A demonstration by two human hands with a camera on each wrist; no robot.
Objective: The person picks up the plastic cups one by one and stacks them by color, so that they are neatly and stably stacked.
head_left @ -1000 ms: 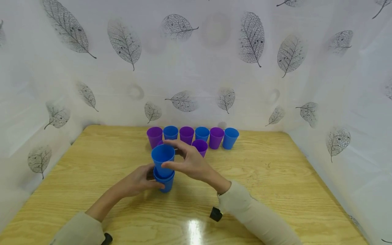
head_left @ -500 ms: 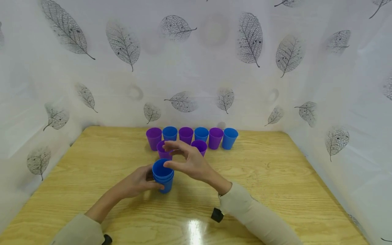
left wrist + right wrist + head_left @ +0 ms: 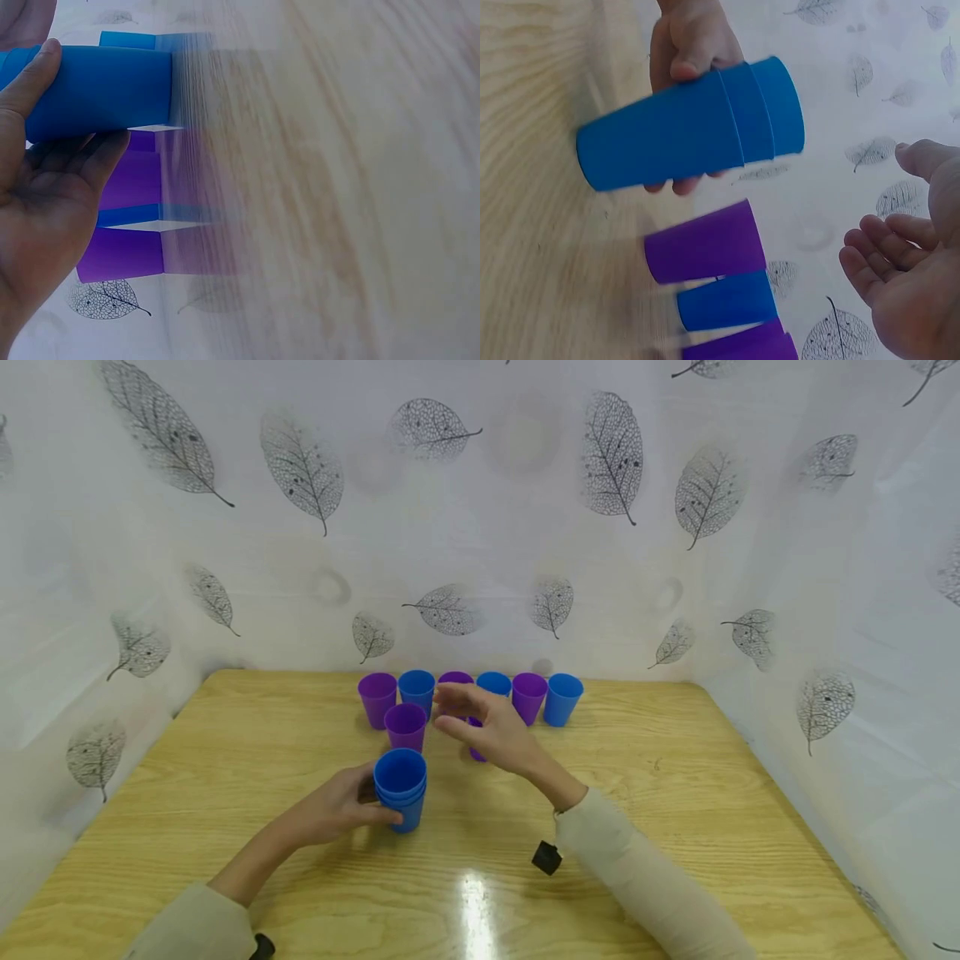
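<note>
My left hand (image 3: 341, 807) grips a nested stack of blue cups (image 3: 405, 814) that stands upright at the centre left of the table. The right wrist view shows three rims on this stack (image 3: 667, 135), with the left thumb on one side and fingertips beneath. My right hand (image 3: 491, 731) is held over the cups further back, its fingers relaxed and nothing in them. It largely covers one purple cup (image 3: 477, 753) in the head view. Just behind the stack stands another purple cup (image 3: 405, 728).
A back row alternates purple and blue cups, from a purple cup (image 3: 377, 702) on the left to a blue cup (image 3: 564, 700) on the right. The wooden table (image 3: 675, 827) meets a leaf-patterned white curtain (image 3: 487, 527) behind the row.
The right hand lowered a blue cup into the stack and let go of it. It then moved right and back over the purple cup. The left hand stayed on the stack.
</note>
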